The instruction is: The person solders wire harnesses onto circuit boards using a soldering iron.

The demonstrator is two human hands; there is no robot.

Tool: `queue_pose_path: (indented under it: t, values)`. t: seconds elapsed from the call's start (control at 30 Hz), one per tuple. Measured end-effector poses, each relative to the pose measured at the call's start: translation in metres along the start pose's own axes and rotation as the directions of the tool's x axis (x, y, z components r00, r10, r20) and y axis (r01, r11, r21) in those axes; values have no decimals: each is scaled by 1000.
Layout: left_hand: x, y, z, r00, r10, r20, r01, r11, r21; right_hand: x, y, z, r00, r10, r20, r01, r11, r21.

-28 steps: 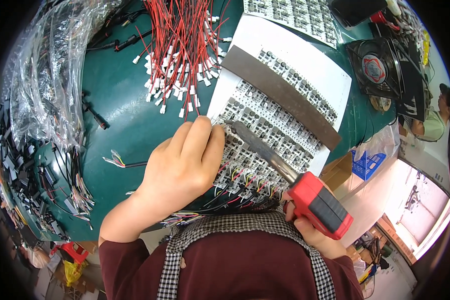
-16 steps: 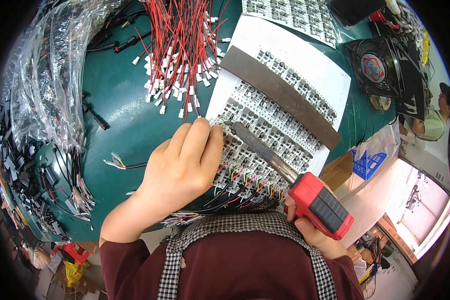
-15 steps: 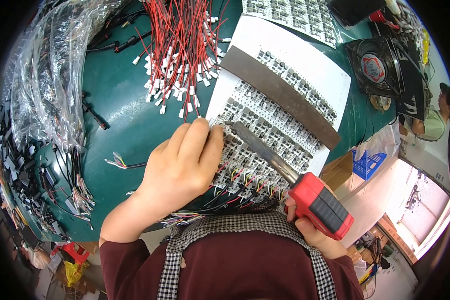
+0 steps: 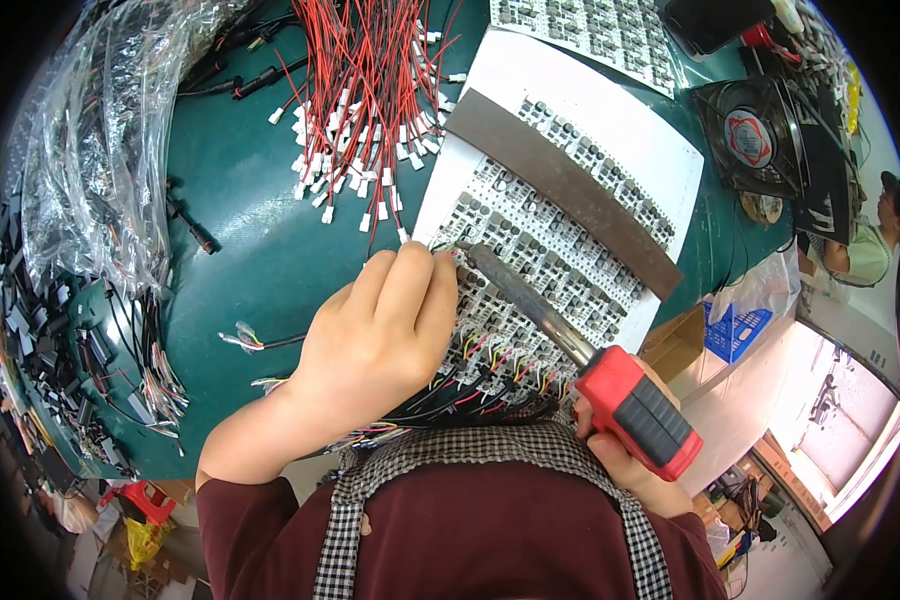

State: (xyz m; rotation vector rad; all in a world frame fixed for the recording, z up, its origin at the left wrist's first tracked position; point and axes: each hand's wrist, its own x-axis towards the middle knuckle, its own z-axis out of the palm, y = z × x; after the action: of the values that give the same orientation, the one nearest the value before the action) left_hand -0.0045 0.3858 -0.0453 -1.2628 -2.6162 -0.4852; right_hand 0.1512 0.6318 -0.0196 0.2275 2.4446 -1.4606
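Observation:
My right hand (image 4: 618, 462) grips a red and black soldering gun (image 4: 638, 412). Its long metal barrel points up and left, and the tip meets the upper left corner of a sheet of small circuit boards (image 4: 540, 262). Close by that tip, my left hand (image 4: 375, 335) is closed with its fingertips pinched together; what they hold is hidden behind the fingers. Coloured wires (image 4: 490, 352) on black cables are attached along the near edge of the board sheet. A dark flat bar (image 4: 562, 185) lies across the boards, over white paper (image 4: 595, 95).
Red wires with white connectors (image 4: 370, 120) pile up at the far middle. Clear plastic bags (image 4: 100, 150) and black cable pieces (image 4: 45, 350) fill the left side. A black fan (image 4: 750, 135) stands at the right, near a blue basket (image 4: 735, 330). Another person (image 4: 870, 245) is at the far right.
My left hand has shifted slightly up and to the right, nearer the soldering tip. The soldering gun has moved only a little.

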Motion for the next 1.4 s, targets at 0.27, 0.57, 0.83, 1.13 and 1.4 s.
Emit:
queue_pose_path:
  t: [0.27,0.57,0.83,1.13,1.4]
  values:
    - [0,1,0,1000,0,6,0,1000,12,13,-9,4,987,-149,-55,146,988,-56]
    - [2,0,-1,1000,-6,7,6,1000,18,5,-2,0,984,-163,-68,161,987,-25]
    - [1,1,0,1000,-1,9,1,1000,9,-2,0,-2,995,-97,6,97,995,-25]
    - [2,1,0,1000,-7,7,7,1000,12,16,-16,8,940,-332,-82,294,906,-304]
    - [1,1,0,1000,3,-2,-3,1000,25,-7,4,-3,979,-193,-64,190,981,-50]
